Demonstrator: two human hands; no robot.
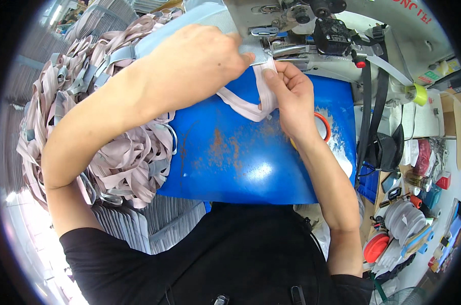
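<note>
My left hand [212,53] is closed on the edge of a light grey-blue ribbed fabric piece [218,23], just left of the sewing machine's needle area [271,44]. My right hand [295,99] pinches a pale pink fabric strap [265,84] between thumb and fingers. The strap's upper end meets the fabric close to the machine; whether the two are joined there I cannot tell. Its lower part loops down above the blue table [215,173] and runs left beneath my left wrist.
A big heap of pale pink straps with grey ends [131,157] lies to the left, by stacks of grey ribbed pieces [123,223]. An orange-rimmed tape roll [322,127] sits by my right forearm. Thread spools [403,218] and tools crowd the right side.
</note>
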